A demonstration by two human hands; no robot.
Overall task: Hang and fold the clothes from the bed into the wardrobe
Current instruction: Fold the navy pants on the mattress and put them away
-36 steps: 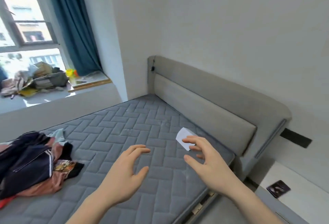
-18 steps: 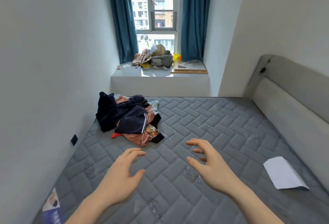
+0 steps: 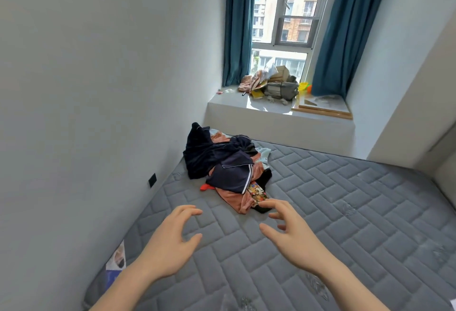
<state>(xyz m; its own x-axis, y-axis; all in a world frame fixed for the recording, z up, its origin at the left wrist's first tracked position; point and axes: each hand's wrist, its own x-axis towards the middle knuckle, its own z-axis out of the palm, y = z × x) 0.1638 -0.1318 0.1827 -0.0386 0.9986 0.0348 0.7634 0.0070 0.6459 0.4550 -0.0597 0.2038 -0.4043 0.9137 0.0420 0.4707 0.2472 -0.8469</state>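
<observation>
loosely crumpled clothes (image 3: 228, 170), quilted grey mattress (image 3: 345, 212)

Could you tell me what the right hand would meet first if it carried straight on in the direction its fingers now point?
Probably the near edge of the clothes pile; the right hand hangs open just short of its pink and black pieces, though depth is unclear.

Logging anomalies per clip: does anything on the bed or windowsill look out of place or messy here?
Yes. The clothes lie in a crumpled heap on the bare mattress near the wall, unfolded. The windowsill holds a jumbled pile of bags and papers. Both hands, left and right, hold nothing.
</observation>
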